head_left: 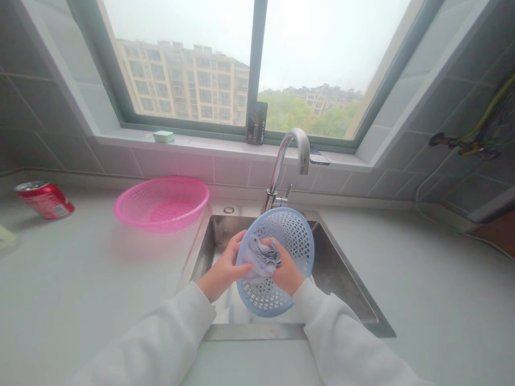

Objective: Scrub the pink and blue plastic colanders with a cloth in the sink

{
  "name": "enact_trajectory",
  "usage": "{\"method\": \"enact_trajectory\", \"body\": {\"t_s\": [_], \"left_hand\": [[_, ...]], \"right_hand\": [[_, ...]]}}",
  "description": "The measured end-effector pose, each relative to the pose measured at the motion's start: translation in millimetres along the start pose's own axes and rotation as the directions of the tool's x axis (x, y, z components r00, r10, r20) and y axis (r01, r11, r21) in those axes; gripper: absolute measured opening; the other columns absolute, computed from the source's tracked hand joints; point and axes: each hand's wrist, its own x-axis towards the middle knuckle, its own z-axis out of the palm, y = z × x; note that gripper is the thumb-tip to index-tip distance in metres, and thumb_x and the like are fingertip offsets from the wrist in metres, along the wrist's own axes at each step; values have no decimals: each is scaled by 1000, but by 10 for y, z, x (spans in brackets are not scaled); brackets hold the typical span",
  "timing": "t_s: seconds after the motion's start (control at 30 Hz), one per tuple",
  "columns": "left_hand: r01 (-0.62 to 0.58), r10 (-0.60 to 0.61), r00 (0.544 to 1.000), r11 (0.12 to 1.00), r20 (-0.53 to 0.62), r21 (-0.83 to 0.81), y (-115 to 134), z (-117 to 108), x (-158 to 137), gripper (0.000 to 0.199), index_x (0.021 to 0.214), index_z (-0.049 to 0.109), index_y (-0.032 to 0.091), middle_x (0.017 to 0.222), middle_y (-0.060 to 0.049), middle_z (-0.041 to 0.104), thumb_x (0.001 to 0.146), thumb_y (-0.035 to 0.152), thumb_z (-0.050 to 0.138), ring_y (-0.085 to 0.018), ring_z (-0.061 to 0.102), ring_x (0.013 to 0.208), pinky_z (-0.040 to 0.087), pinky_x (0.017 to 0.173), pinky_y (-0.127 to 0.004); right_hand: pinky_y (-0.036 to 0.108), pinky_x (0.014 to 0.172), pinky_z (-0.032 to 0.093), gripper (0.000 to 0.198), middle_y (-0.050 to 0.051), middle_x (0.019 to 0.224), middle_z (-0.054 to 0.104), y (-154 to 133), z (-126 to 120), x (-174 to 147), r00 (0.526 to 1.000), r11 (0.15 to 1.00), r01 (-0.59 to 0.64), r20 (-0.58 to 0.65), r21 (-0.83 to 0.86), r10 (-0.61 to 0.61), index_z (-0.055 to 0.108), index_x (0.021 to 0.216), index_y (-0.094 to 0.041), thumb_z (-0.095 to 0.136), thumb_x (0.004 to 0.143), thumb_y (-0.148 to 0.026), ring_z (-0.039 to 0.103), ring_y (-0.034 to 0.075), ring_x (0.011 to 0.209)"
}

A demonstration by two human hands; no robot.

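Over the sink (346, 289) a light blue plastic colander (293, 236) is held tilted, its perforated inside turned up toward me. My left hand (229, 265) grips its left rim, thumb on the inner side and fingers behind. My right hand (286, 268) is inside the colander, closed on a bunched grey-and-white cloth (263, 254) pressed against the inner wall near the left rim. Whitish smears, perhaps suds, show around the cloth. Just behind stands the curved metal faucet (300, 145), with no water seen running.
A pink perforated basket (163, 206) sits on the counter left of the sink. Farther left is a red can (45, 201). On the windowsill are a pale green block (163, 136), a dark upright box (256, 123) and a phone-like flat object (318, 157).
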Motion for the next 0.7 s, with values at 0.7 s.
{"method": "enact_trajectory", "body": {"t_s": [0.7], "left_hand": [[-35, 11, 994, 975, -109, -218, 50, -52, 31, 68, 133, 65, 20, 137, -13, 69, 72, 41, 86, -40, 57, 136, 40, 117, -52]], "right_hand": [[36, 91, 51, 25, 2, 93, 73, -34, 164, -48, 940, 993, 52, 340, -105, -13, 68, 96, -22, 74, 71, -20, 66, 21, 89]]}}
